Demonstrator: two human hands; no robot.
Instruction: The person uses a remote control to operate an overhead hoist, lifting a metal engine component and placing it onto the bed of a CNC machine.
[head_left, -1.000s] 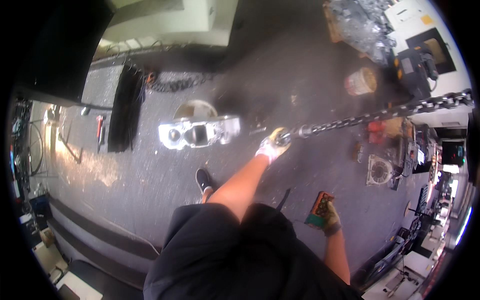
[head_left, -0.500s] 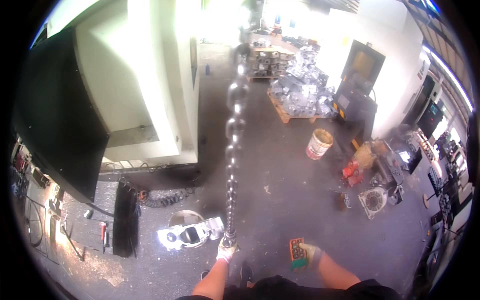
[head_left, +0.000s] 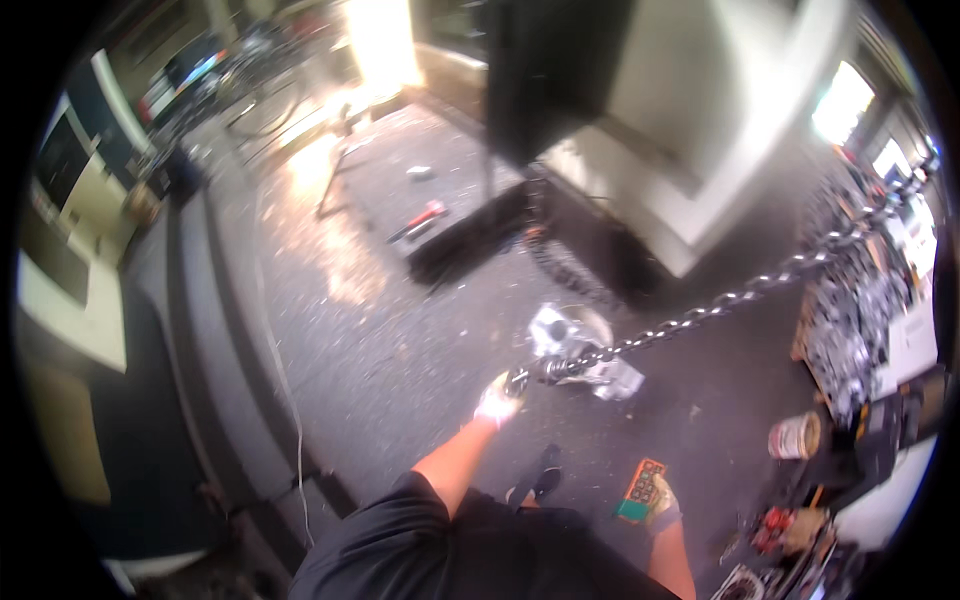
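So our left hand (head_left: pixel 498 403), gloved, is clenched round the low end of the heavy steel chain (head_left: pixel 700 315), and the chain's long axis climbs from that fist up and away to the right, toward the cluttered right side of the shop floor (head_left: pixel 380 340). Its end hangs just in front of the shiny metal casting (head_left: pixel 580 350) lying on the floor near the dark machine base (head_left: pixel 470 240), so the left hand is clearly the nearer one. Our right hand (head_left: pixel 655 500) sits low by our hip, wrapped around the orange-and-green pendant controller (head_left: pixel 640 490), well apart from the big dull-grey links.
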